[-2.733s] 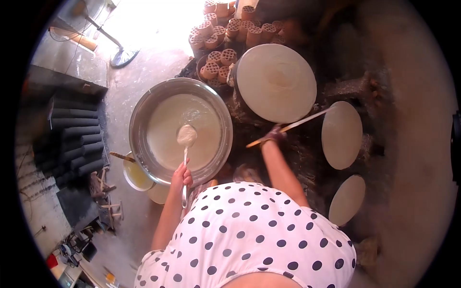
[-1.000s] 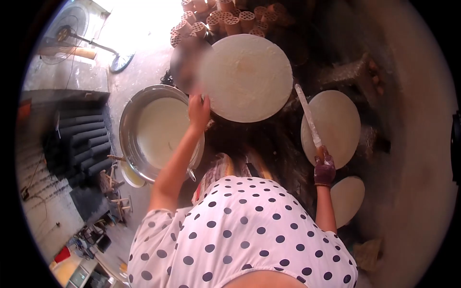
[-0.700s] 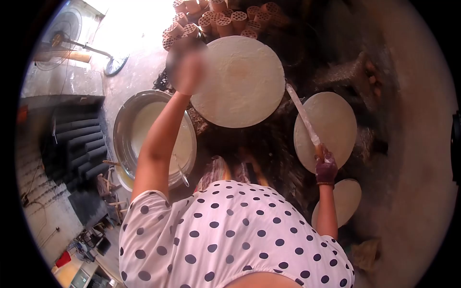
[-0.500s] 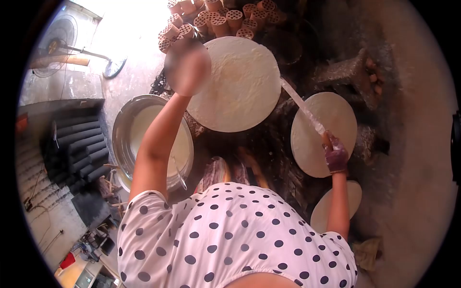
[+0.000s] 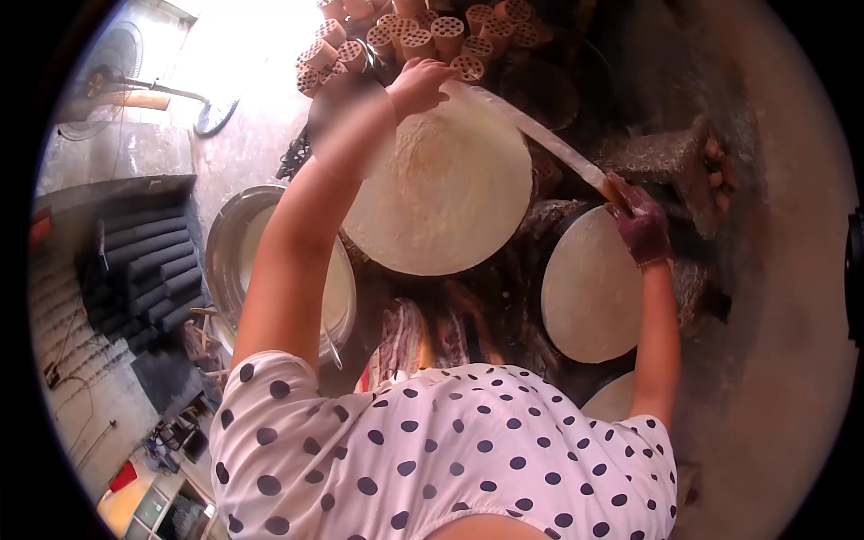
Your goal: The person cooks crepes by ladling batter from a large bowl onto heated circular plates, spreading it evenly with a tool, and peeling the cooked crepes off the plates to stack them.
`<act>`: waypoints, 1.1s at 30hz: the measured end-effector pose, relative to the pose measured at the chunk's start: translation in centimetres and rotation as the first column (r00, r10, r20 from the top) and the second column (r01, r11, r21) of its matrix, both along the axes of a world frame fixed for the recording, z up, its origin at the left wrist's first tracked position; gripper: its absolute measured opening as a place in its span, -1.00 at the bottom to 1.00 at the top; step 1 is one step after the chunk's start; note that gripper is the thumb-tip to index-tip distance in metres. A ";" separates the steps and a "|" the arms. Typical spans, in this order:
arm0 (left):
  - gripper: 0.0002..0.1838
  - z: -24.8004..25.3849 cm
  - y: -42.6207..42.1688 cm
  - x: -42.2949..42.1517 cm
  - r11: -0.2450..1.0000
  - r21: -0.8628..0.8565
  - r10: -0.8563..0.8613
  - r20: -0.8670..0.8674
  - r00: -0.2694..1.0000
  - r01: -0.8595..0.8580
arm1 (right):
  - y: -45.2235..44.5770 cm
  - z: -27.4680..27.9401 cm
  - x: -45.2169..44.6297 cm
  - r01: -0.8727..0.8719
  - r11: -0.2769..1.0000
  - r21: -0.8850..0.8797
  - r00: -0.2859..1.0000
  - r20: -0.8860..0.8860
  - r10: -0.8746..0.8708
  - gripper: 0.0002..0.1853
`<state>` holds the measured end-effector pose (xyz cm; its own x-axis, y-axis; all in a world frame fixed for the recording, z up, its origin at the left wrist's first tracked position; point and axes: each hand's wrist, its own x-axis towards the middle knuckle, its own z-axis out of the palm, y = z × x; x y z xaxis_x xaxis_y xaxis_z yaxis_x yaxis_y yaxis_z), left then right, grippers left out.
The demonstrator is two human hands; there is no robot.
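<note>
Metal basin [image 5: 225, 247]: wide and round, on the left, holding pale liquid [image 5: 337, 292]; the left forearm crosses above it and hides much of the inside.
Ladle [image 5: 334, 351]: only the handle shows clearly, slanting by the basin's near right side.
Large pale disc [image 5: 441, 202]: round and broad, straight ahead, right of the basin, its surface unevenly mottled.
Second disc [image 5: 592, 288]: smaller in view, to the right, with a dark rim along its left side.
Third disc [image 5: 612, 399]: nearest the body, mostly hidden behind the right forearm and the spotted garment [image 5: 450, 450].
Left hand [image 5: 421, 85]: bare, stretched to the far edge of the large disc, fingers bent towards the stick's far end; whether they pinch anything cannot be told.
Right hand [image 5: 643, 225]: in a purple glove, fingers closed around the handle of the flat stick [image 5: 544, 135], above the second disc's upper right edge.
Flat stick: slanting from the glove to the large disc's far edge, its tip near the left fingers.
Clay cylinders [image 5: 447, 29]: pierced with holes, heaped beyond the large disc.
</note>
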<state>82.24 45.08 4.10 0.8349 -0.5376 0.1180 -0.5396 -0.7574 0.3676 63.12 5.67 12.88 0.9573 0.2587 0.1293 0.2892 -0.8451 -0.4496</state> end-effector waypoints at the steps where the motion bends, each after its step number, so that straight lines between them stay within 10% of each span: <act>1: -0.52 1.3 -0.4 0.7 0.985 0.167 -0.014 -0.119 0.993 0.034 | -0.7 -0.2 -0.6 0.043 0.999 0.003 0.999 -0.029 -0.043 -0.45; 9: -0.79 5.6 0.4 -1.0 0.977 0.121 -0.171 -0.027 0.985 0.174 | -5.2 -5.2 -8.5 0.438 0.864 0.248 0.898 -0.148 -0.413 -0.54; 33: -0.83 22.0 3.4 -16.3 0.989 0.023 -0.145 0.065 0.987 0.144 | 0.4 -6.5 -13.3 0.456 0.765 0.454 0.890 -0.226 -0.397 -0.52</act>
<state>65.91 48.49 26.09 0.7391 -0.6544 0.1598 -0.6666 -0.6761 0.3141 49.81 6.02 6.41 0.9688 -0.2473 0.0127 -0.1252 -0.5334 -0.8366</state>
